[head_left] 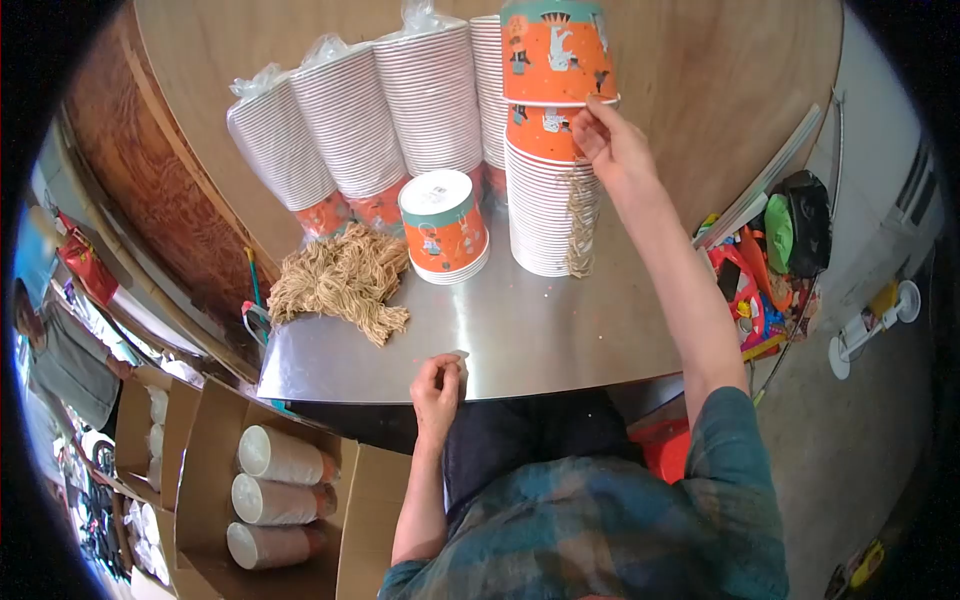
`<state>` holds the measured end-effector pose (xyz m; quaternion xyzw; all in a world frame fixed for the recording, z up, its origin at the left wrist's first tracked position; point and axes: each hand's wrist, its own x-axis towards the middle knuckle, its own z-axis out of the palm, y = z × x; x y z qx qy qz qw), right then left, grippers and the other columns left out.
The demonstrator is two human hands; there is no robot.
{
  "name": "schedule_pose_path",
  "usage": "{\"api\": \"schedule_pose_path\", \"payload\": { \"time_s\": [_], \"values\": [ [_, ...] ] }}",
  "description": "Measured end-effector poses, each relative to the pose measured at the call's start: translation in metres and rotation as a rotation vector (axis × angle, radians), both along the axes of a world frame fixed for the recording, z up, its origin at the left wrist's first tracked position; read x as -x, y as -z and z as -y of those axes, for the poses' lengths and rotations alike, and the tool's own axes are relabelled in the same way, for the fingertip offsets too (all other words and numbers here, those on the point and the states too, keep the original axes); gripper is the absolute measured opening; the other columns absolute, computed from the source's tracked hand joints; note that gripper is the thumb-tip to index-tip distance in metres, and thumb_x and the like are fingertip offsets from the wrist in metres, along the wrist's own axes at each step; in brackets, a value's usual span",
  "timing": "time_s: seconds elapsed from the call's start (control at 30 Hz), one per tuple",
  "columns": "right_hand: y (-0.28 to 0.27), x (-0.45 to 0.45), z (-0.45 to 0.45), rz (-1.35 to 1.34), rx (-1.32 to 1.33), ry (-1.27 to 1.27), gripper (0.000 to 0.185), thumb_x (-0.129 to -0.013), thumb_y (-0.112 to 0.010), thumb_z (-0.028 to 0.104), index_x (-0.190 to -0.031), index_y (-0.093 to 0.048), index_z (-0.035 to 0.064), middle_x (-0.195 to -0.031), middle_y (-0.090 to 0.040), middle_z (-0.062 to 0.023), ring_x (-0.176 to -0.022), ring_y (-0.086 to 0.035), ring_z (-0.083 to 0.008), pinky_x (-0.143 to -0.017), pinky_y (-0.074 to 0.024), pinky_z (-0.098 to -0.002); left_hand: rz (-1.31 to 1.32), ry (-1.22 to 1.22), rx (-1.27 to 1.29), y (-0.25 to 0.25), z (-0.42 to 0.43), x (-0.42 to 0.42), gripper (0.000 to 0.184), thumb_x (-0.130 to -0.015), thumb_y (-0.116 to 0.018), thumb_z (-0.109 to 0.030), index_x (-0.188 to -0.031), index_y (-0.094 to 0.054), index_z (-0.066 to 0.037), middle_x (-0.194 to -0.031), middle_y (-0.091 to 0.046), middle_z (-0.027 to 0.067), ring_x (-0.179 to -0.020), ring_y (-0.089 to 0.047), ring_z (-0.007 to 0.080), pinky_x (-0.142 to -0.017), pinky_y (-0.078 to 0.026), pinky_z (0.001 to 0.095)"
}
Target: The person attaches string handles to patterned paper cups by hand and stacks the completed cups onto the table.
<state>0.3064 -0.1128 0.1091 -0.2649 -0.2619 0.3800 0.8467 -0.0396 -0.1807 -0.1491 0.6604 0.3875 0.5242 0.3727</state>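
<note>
My right hand point(610, 140) is raised at the tall stack of orange and white paper buckets point(545, 210), its fingers pinched at the rim of the top bucket point(556, 55). A strand of tan cord hangs down the stack's right side, below that hand. My left hand point(438, 395) is closed at the table's front edge; whatever its fingers hold, if anything, is too small to name. Between the tall stack and a heap of tan cord point(345, 280) stands a short upside-down stack of orange buckets point(443, 228).
Several plastic-wrapped bucket stacks point(345, 120) line the back of the metal table point(540, 340). Below left, an open cardboard box point(215, 430) holds wrapped stacks. Bags point(795, 225) lie at the right. Another person point(75, 355) is at the far left.
</note>
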Motion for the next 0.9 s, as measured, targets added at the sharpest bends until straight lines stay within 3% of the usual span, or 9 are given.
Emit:
{"api": "schedule_pose_path", "payload": {
  "time_s": [0.23,0.3,0.47,0.53,0.57,0.63,0.7,0.77,0.9],
  "values": [
    [0.045,0.029,0.021,0.149,0.173,-0.052,0.016,-0.094,-0.073,0.015,-0.103,-0.068,0.0024,-0.084,-0.069,-0.0036,-0.069,-0.067,-0.0107,-0.060,-0.0588,-0.0242,-0.009,-0.011,0.036,-0.006,0.005,-0.002,0.011,-0.095,-0.063,-0.004,-0.103,-0.070,-0.002,-0.076,-0.066,0.0035,-0.065,-0.059,0.0075,-0.061,-0.048,0.0252],
    [0.053,0.033,0.036,0.328,0.332,-0.139,0.018,-0.095,-0.072,0.018,-0.104,-0.070,0.0027,-0.083,-0.069,-0.0020,-0.066,-0.066,-0.0088,-0.059,-0.0569,-0.0224,-0.045,-0.021,-0.023,-0.003,0.003,-0.002,0.011,-0.095,-0.062,-0.003,-0.104,-0.069,-0.001,-0.077,-0.065,0.0018,-0.067,-0.057,0.0072,-0.062,-0.047,0.0242],
    [0.073,0.028,0.060,0.665,0.283,0.094,0.017,-0.097,-0.068,0.017,-0.105,-0.071,0.0023,-0.079,-0.067,-0.0012,-0.063,-0.061,-0.0063,-0.051,-0.0444,-0.0217,-0.131,-0.029,-0.071,-0.005,0.005,-0.001,0.012,-0.095,-0.061,-0.002,-0.104,-0.068,0.001,-0.079,-0.064,0.0013,-0.071,-0.058,0.0077,-0.065,-0.048,0.0236],
    [0.063,0.018,0.054,0.962,0.105,0.486,0.018,-0.098,-0.066,0.016,-0.108,-0.071,0.0022,-0.079,-0.068,0.0008,-0.064,-0.059,-0.0051,-0.053,-0.0439,-0.0209,-0.080,-0.051,-0.093,0.000,0.002,-0.003,0.011,-0.093,-0.063,-0.003,-0.102,-0.070,-0.003,-0.077,-0.067,0.0067,-0.064,-0.062,0.0137,-0.060,-0.049,0.0276],
    [0.049,0.013,0.055,1.097,0.095,0.643,0.017,-0.097,-0.064,0.012,-0.110,-0.071,0.0031,-0.089,-0.070,-0.0021,-0.079,-0.064,-0.0121,-0.068,-0.0497,-0.0261,-0.081,-0.050,-0.091,0.001,0.002,-0.003,0.011,-0.093,-0.063,-0.003,-0.102,-0.070,-0.003,-0.077,-0.067,0.0067,-0.064,-0.062,0.0137,-0.060,-0.049,0.0276],
    [0.011,0.006,0.051,1.433,-0.177,1.079,0.019,-0.096,-0.062,0.009,-0.112,-0.070,0.0041,-0.105,-0.070,-0.0073,-0.098,-0.063,-0.0213,-0.087,-0.0496,-0.0338,-0.084,-0.056,-0.086,0.000,0.004,-0.004,0.011,-0.093,-0.063,-0.003,-0.101,-0.071,-0.003,-0.081,-0.069,0.0086,-0.066,-0.063,0.0161,-0.062,-0.049,0.0288],
    [-0.023,0.003,0.039,1.508,-0.244,1.173,0.020,-0.095,-0.059,0.009,-0.112,-0.071,0.0068,-0.118,-0.067,-0.0108,-0.116,-0.057,-0.0268,-0.100,-0.0440,-0.0397,-0.088,-0.053,-0.071,0.004,0.002,-0.003,0.011,-0.093,-0.063,-0.003,-0.101,-0.071,-0.003,-0.083,-0.069,0.0092,-0.068,-0.064,0.0168,-0.064,-0.050,0.0294],
    [-0.051,-0.004,0.014,1.611,-0.331,1.406,0.019,-0.097,-0.058,0.013,-0.111,-0.070,0.0066,-0.112,-0.070,-0.0101,-0.108,-0.063,-0.0259,-0.092,-0.0487,-0.0375,-0.096,-0.046,-0.058,0.004,0.002,-0.003,0.011,-0.092,-0.063,-0.003,-0.101,-0.071,-0.003,-0.084,-0.069,0.0097,-0.069,-0.064,0.0176,-0.065,-0.050,0.0300],
    [-0.082,-0.013,-0.006,1.771,-0.067,1.068,0.033,-0.085,-0.066,0.019,-0.116,-0.071,0.0087,-0.127,-0.067,-0.0152,-0.131,-0.054,-0.0296,-0.111,-0.0385,-0.0451,-0.133,-0.050,-0.078,0.001,0.000,-0.001,0.011,-0.092,-0.064,-0.002,-0.101,-0.071,-0.003,-0.086,-0.070,0.0105,-0.071,-0.065,0.0185,-0.068,-0.051,0.0302]
  ]
}}
